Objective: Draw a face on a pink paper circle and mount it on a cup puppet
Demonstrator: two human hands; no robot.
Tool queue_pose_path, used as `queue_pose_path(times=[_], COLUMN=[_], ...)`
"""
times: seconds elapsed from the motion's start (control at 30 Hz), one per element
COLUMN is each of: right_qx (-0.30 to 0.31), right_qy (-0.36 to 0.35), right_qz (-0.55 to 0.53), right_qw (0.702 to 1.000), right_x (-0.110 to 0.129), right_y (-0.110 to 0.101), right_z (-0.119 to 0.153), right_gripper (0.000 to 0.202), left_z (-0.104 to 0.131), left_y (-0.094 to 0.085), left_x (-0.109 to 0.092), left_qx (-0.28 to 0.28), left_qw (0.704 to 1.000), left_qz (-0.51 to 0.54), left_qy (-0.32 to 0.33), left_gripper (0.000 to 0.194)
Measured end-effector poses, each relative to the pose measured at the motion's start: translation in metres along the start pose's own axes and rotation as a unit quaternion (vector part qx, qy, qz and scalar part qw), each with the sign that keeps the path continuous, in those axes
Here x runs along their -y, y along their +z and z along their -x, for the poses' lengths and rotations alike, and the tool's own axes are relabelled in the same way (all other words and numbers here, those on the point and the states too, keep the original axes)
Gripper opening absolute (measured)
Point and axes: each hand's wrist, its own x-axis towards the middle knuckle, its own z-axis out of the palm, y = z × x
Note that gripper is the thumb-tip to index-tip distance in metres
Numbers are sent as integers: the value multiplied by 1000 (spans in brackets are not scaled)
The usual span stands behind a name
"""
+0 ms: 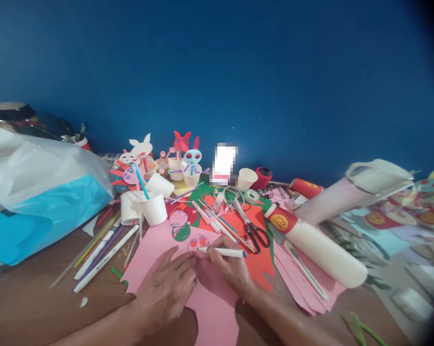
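Note:
My right hand (pixel 231 271) pinches a white marker (pixel 227 252) with a dark end, held nearly level over a sheet of pink paper (pixel 215 300). The marker's tip points left at a drawn face (pixel 198 240) with red eyes and long lashes. Pressed on the same sheet, my left hand (pixel 168 283) lies with fingers stretched out, just left of the right hand. The sheet's edges have curved cutouts. Above the left hand, a pink paper circle (pixel 178 218) overlaps a green circle (pixel 181 232). My hands partly cover the drawing.
Black-handled scissors (pixel 257 236) lie on orange paper (pixel 263 259), right of the right hand. Beyond them are a stack of paper cups (pixel 327 250) and pink sheets (pixel 303 293). Paper cups (pixel 155 209) and paper-animal figures (pixel 192 157) stand behind. Markers (pixel 107 259) lie left.

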Motion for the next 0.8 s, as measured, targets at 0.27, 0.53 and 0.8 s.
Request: queue_pose_path(times=[0.27, 0.53, 0.8], right_qx=[10, 34, 48], right_qy=[-70, -119, -117], right_qz=[21, 157, 189], right_qw=[997, 980, 974], right_x=[-5, -12, -6], right_y=[-2, 1, 0], right_z=[3, 10, 10], right_gripper=[9, 10, 9], left_z=[-4, 0, -5], left_y=[5, 13, 14], left_x=[-1, 7, 8], left_qx=[-63, -89, -170], left_qw=[998, 996, 985], left_qz=[16, -9, -1], left_qy=[-11, 18, 10], left_gripper=[14, 9, 19])
